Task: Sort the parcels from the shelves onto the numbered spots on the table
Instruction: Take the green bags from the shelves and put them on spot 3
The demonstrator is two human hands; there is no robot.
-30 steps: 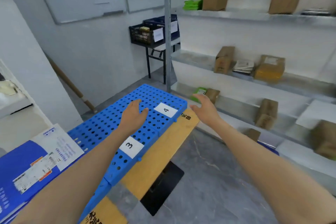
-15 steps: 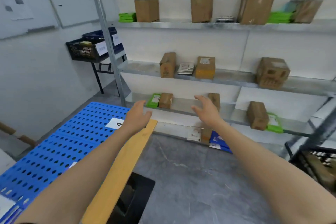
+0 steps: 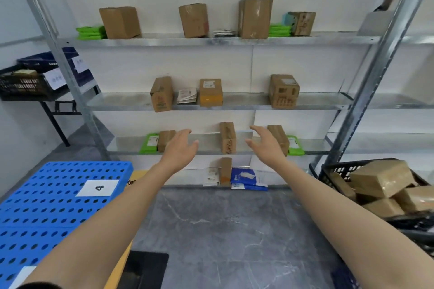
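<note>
Grey stone floor and a white wall are seen behind a metal shelf rack [image 3: 164, 41] that's loaded with parcels, so not much sorting looks done tbh. Everything here is placed relative to the narrow upright box [image 3: 227, 137] on the third shelf down.

Far to its left, a black crate [image 3: 23, 86] is parked on a side table. Lower left of it, the blue perforated table top [image 3: 47, 218] is seen, and the spot marked 4 [image 3: 97, 187] has no parcel on it.

Just left of the box, the left hand [image 3: 180, 147] is held up with fingers spread loose and nothing gripped. Just right of the box, the right hand [image 3: 266, 145] is held the same way, wide, empty and apart from the box. The box is bracketed between both palms, so it's probably the next pick, though that's only guessed.

Far lower right of it, a black basket [image 3: 333, 172] full of brown boxes is seen. Well over a dozen parcels are counted on the shelves, so nearly all of the job is left, as far as can be told.
</note>
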